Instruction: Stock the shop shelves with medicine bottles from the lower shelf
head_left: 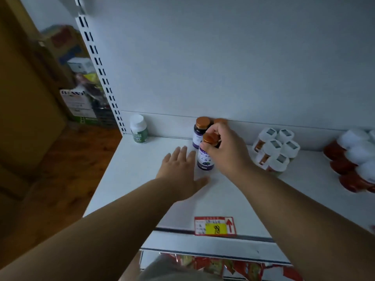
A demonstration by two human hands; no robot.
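At the far left of the white shelf stood a lone bottle with a white cap and green label, its print too blurred to read. Nearer the middle, the left hand lay flat on the shelf with fingers straight and spread, holding nothing — probably bracing or guarding the row. Just to its right, the right hand pinched the copper cap of a purple bottle, apparently setting it upright in front of another purple bottle to build a neat line. Its label showed berries and Chinese writing, illegible here. Further right sat a cluster of white-capped bottles, then red jars. A red-and-yellow price tag marked the near edge.
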